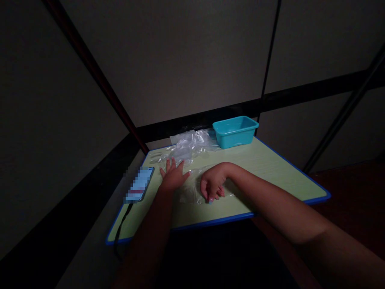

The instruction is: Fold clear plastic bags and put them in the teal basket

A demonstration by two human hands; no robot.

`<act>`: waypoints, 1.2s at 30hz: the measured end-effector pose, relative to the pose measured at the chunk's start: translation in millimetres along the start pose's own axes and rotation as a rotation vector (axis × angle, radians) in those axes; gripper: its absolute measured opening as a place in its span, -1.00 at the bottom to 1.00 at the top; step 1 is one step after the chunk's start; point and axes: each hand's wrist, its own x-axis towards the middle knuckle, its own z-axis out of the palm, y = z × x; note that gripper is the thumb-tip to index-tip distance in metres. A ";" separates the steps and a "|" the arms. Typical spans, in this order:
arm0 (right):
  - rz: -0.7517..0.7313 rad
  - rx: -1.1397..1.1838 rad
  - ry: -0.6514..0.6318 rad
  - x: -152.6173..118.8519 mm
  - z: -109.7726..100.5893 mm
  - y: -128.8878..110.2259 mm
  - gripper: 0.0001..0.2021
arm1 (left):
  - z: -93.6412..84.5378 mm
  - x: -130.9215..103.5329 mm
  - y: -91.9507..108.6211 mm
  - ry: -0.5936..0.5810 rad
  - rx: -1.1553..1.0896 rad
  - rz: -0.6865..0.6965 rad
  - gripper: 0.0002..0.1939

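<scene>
A clear plastic bag [192, 192] lies flat on the table, in front of me. My left hand [173, 176] is spread palm down over its left part, with the fingers apart. Bent sharply at the wrist, my right hand [213, 184] points its fingers back toward me. Those fingers are curled together at the bag's film, near its front edge, and the grip itself is partly hidden. Beyond my left hand lies a loose heap of clear plastic bags [192, 144], crumpled and shiny.
A turquoise plastic basket [236, 138] stands at the back right of the pale green table [270, 176], which has a blue edge. At the left edge lies a phone [140, 184] with a lit screen and a black strap [122, 224]. Wall panels rise behind the table.
</scene>
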 end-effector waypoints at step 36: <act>0.170 -0.439 0.918 -7.9 -21.4 24.9 -0.45 | -18.7 -14.0 20.8 -0.369 -0.245 0.388 -0.66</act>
